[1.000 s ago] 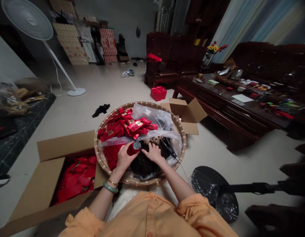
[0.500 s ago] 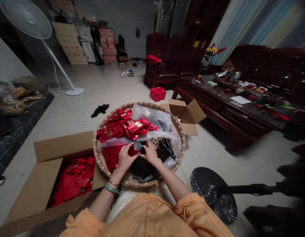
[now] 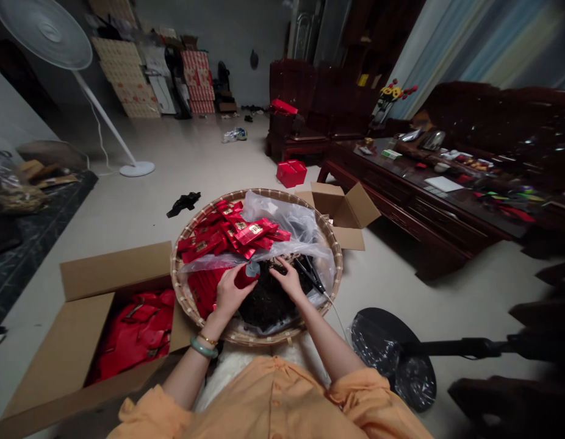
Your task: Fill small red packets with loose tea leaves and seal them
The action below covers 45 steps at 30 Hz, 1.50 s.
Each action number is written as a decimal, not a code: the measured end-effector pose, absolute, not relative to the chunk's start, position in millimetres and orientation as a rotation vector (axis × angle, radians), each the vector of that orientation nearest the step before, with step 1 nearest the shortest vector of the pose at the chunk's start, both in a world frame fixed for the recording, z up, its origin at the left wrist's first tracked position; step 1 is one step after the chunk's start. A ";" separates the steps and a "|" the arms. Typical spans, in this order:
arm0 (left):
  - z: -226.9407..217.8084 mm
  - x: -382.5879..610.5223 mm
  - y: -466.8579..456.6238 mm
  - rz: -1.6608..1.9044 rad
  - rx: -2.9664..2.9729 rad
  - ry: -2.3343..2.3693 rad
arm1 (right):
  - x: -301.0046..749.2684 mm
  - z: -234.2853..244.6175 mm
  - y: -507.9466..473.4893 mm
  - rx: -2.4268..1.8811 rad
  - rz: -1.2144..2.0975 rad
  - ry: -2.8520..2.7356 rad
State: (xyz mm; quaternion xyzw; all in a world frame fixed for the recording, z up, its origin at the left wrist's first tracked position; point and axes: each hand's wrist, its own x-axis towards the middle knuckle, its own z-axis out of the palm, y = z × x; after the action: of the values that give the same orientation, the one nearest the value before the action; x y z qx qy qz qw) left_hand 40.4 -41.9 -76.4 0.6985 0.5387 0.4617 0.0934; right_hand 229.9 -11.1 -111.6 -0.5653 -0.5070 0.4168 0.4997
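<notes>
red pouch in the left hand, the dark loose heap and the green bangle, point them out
Red pouch (image 3: pixel 243 280): head view, on its side
Dark loose heap (image 3: pixel 265 303): head view, near its middle
Green bangle (image 3: pixel 202 349): head view, on its band

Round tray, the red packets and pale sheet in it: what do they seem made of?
Round tray: probably bamboo, matte tan, with binding strips around its rim.
Red packets: likely foil or glossy film, given bright highlights and sharp creases.
Pale sheet: apparently thin plastic, shiny, translucent and crumpled.
</notes>
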 end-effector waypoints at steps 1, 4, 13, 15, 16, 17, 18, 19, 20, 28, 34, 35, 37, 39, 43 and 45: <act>-76.0 41.6 -42.0 1.366 2.074 1.592 | 231.5 -110.1 -11.6 -1.342 1.117 -1.057; -74.6 45.7 -42.2 1.350 2.089 1.570 | 235.6 -106.4 -13.8 -1.208 1.506 -0.557; -77.3 50.5 -42.9 1.337 2.111 1.554 | 235.2 -96.6 -19.6 -0.913 1.743 -0.185; -77.7 50.9 -43.4 1.323 2.112 1.549 | 234.0 -94.4 -18.7 -0.870 1.723 -0.239; -77.8 51.2 -43.6 1.319 2.113 1.546 | 233.7 -92.8 -18.2 -0.833 1.723 -0.242; -77.8 51.6 -43.8 1.318 2.112 1.541 | 233.6 -90.6 -17.6 -0.794 1.725 -0.227; -77.9 52.1 -44.0 1.320 2.111 1.537 | 233.8 -87.7 -16.9 -0.759 1.727 -0.196; -77.9 52.8 -44.1 1.321 2.113 1.529 | 234.3 -84.1 -16.1 -0.733 1.726 -0.164; -77.9 53.6 -44.1 1.321 2.116 1.518 | 235.0 -79.7 -15.1 -0.717 1.721 -0.142; -75.2 70.3 -40.3 1.281 2.137 1.473 | 239.1 -25.7 -2.3 -0.662 1.522 -0.203; -68.9 88.6 -35.8 1.219 2.093 1.529 | 221.6 2.0 -0.7 -0.628 1.303 -0.389; -67.4 90.8 -35.4 1.208 2.079 1.543 | 218.3 3.5 -1.7 -0.634 1.274 -0.418; -64.8 93.9 -35.0 1.195 2.050 1.567 | 213.3 4.5 -4.1 -0.655 1.227 -0.475; -63.3 95.4 -34.8 1.192 2.025 1.576 | 210.6 3.7 -6.4 -0.680 1.189 -0.544; -64.3 95.7 -34.3 1.199 1.984 1.559 | 210.1 -0.5 -8.8 -0.736 1.129 -0.716; -66.7 95.5 -33.5 1.194 1.975 1.560 | 210.6 -3.2 -9.1 -0.757 1.107 -0.789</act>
State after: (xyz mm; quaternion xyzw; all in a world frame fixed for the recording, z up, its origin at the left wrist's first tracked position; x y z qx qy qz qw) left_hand 95.5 -33.5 -66.7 0.6979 0.5510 0.4218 0.1771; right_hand 210.6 -9.1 -3.2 -0.3413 -0.3560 0.4993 0.7124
